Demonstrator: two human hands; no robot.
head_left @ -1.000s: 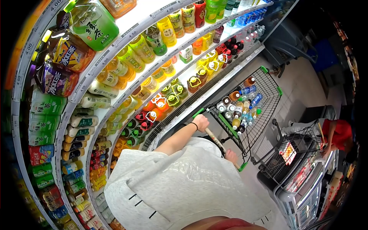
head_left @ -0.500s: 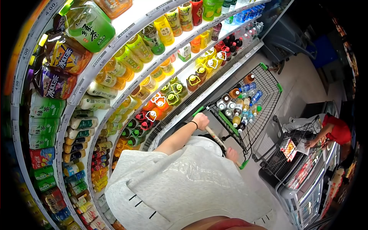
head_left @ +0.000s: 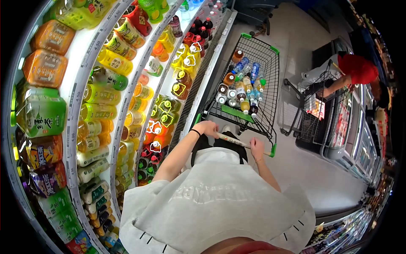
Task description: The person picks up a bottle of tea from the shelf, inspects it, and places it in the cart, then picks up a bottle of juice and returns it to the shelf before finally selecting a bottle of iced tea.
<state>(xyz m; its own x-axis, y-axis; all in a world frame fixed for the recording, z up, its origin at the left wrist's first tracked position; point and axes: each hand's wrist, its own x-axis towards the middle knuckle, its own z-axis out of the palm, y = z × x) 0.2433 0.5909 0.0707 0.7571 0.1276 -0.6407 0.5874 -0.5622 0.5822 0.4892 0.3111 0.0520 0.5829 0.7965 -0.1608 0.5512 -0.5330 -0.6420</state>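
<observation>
Both of my hands are on the handlebar (head_left: pixel 233 140) of a wire shopping cart (head_left: pixel 270 76) with green corners. My left hand (head_left: pixel 206 128), a black band at its wrist, grips the bar near its left end. Toward the other end, my right hand (head_left: pixel 256 148) is wrapped around the bar. Inside the cart lies a cluster of bottled drinks (head_left: pixel 241 86), several with clear, brown or yellow contents and some with blue labels. The bottles are grouped toward the left side of the basket.
Drink shelves (head_left: pixel 91 55) with price strips curve along my left. To the right, a person in a red top (head_left: pixel 357 72) leans over another cart (head_left: pixel 311 108) beside glass-fronted freezers (head_left: pixel 361 148). A dark grey machine (head_left: pixel 253 12) stands ahead past the shelf end.
My view has turned, so the cart now points more nearly straight ahead. Both hands keep their hold on the handlebar. The person in red still leans over the other cart.
</observation>
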